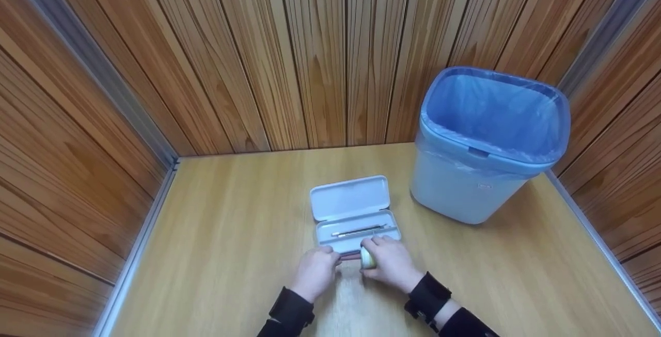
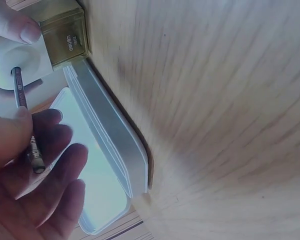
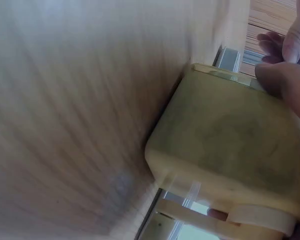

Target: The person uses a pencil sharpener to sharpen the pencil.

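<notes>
My left hand [image 1: 316, 272] pinches a pencil [image 2: 20, 90] between thumb and fingers. Its front end sits in the round hole of a pencil sharpener [image 2: 65, 40], which has a pale face and a see-through amber bin. Around the sharpener's body curls my right hand [image 1: 390, 262], in front of the pencil case. The right wrist view shows the sharpener's yellowish side up close, with a crank arm [image 3: 195, 217] at its far end. Just beyond both hands lies the pale pencil case [image 1: 349, 197], its lid raised, with a slim pencil [image 1: 356, 231] inside.
At the back right stands a blue-rimmed bin [image 1: 465, 182] lined with a plastic bag. Wood-panelled walls [image 1: 315, 58] enclose the wooden tabletop [image 1: 232, 223] at the back and on both sides. Black bands [image 1: 428, 295] circle the wrists.
</notes>
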Tool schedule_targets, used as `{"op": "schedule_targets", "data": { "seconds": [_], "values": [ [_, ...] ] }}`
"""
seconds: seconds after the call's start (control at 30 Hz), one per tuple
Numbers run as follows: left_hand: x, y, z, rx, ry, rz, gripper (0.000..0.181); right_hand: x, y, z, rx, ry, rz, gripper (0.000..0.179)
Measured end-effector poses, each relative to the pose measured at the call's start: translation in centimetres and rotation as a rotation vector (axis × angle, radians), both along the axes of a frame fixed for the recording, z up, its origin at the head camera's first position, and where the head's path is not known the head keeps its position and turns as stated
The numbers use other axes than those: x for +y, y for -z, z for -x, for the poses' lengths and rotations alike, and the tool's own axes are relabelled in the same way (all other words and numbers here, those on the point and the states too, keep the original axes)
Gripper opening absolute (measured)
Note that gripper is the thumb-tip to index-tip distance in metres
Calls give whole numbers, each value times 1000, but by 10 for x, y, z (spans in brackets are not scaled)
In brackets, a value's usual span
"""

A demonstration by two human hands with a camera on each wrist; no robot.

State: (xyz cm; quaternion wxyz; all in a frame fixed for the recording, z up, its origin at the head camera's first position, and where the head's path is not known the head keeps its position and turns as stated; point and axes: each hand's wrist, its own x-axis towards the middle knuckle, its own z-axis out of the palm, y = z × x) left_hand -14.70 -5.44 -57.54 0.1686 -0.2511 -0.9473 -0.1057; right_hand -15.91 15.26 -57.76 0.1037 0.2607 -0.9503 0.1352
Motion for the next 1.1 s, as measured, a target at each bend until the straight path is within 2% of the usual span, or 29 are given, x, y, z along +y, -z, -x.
{"op": "schedule_targets", "data": {
  "seconds": [0.2, 0.47, 0.63, 0.8, 0.9, 0.97, 1.1],
  "values": [
    [-4, 0, 2, 46, 24, -68, 13, 0, 2, 2, 90, -22, 4, 53],
    [-15, 0, 0, -56, 18, -169, 6, -1, 1, 1, 58, -15, -18, 49],
    [-20, 1, -2, -69, 3, -188, 5, -1, 1, 1, 29, -15, -17, 50],
    [-26, 0, -3, -68, -5, -192, 5, -3, 2, 2, 40, -21, -14, 51],
    [-38, 0, -3, -117, -43, -200, 6, -3, 3, 2, 37, -24, -8, 51],
    [-53, -1, -4, -167, -92, -208, 6, -3, 3, 2, 20, -21, -9, 51],
    [-79, -1, -6, -180, -193, -203, 5, 0, 4, 1, 57, -23, -14, 52]
  ]
}}
